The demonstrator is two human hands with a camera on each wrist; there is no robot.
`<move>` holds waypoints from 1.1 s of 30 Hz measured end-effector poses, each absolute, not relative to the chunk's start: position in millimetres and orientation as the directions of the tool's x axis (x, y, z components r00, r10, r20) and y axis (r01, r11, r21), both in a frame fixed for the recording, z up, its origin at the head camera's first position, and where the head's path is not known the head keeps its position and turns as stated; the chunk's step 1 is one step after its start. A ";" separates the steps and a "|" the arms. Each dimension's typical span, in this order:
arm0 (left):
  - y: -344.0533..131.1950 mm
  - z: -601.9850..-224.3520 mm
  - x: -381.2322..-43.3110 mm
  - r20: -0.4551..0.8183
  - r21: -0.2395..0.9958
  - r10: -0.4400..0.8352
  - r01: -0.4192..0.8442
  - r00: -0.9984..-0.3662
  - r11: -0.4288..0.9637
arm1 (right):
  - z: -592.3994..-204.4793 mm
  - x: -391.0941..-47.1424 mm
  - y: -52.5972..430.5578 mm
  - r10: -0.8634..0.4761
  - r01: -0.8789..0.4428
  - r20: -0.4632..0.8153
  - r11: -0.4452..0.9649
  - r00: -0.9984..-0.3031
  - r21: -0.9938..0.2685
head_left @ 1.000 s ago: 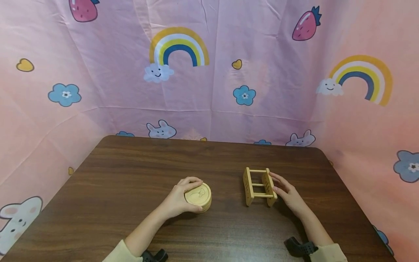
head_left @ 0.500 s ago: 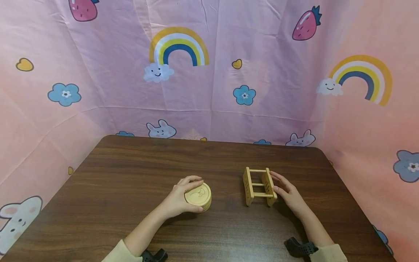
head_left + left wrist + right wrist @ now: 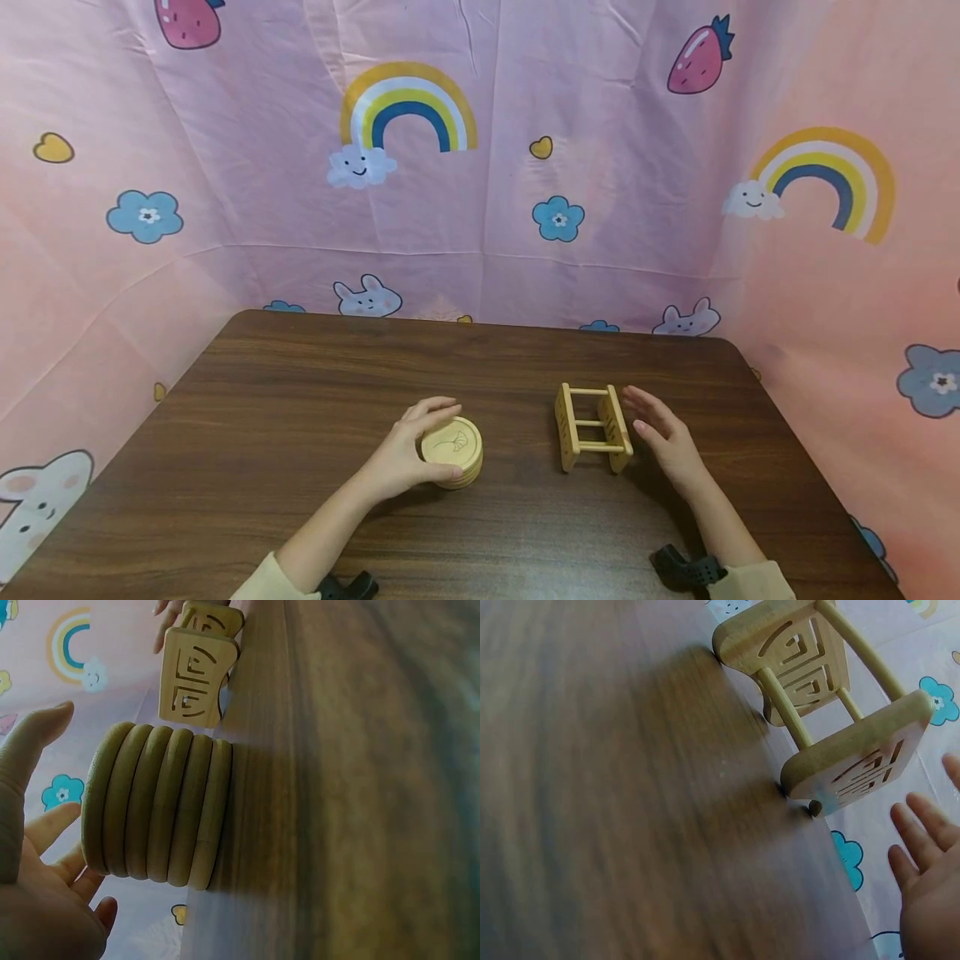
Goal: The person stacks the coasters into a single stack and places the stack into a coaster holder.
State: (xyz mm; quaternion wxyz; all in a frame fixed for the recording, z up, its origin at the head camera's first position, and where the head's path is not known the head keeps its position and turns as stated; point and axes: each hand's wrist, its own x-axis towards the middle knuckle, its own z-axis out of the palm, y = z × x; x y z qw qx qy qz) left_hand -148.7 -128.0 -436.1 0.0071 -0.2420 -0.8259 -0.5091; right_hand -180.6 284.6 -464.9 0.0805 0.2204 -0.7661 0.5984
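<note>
Discs (image 3: 453, 446), six in a neat upright stack, sit approx. mid-tabletop (image 3: 300, 383) in front of the person; top one has a leaf design. L hand (image 3: 402, 454) is round them, grip spread, thumb on near side, fingers on far side, not pinching; can't tell if any fingertip touches. R hand (image 3: 670, 442) is just beside the rack (image 3: 192, 675), grip spread too, w/ a small gap betw. it & the outer panel (image 3: 874, 761). Rack stands upright to the R of the discs, well apart. Handling: discs look like wood, so prob. light, stiff, not fragile, maybe a bit slippery on each other; the stack could shear if squeezed only at the top. Best hold is thumb vs. fingers across the rims, low down for all six, or one disc at a time by its edge. Rack likely light & stiff too, but thin rods (image 3: 861, 651) & cut-out panels seem its weak bits; take it by a panel edge. Surface: dark brown wood grain, looks smooth, soft shine nr. the person, so things may slide easily. Room: pink/purple cloth (image 3: 450, 208) behind & at both sides, printed w/ rainbows (image 3: 408, 68), flowers (image 3: 558, 219), etc.
</note>
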 end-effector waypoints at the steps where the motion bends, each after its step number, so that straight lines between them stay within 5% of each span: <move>1: -127.8 -435.6 -147.5 0.260 0.842 0.386 0.404 -0.885 0.359 | -464.2 -180.2 284.2 -0.229 -0.442 0.399 0.186 -0.888 -0.877; 13: -146.9 -446.5 -139.1 0.295 0.880 0.321 0.387 -0.900 0.277 | -448.8 -171.8 269.1 -0.138 -0.516 0.505 0.063 -0.852 -0.854; 21: -149.5 -445.3 -133.1 0.312 0.880 0.305 0.395 -0.900 0.265 | -430.4 -162.4 245.5 -0.056 -0.614 0.643 -0.247 -0.764 -0.750; 33: -147.5 -451.7 -130.2 0.290 0.895 0.306 0.370 -0.907 0.248 | -413.2 -140.5 212.0 -0.185 -0.648 0.712 -0.309 -0.677 -0.696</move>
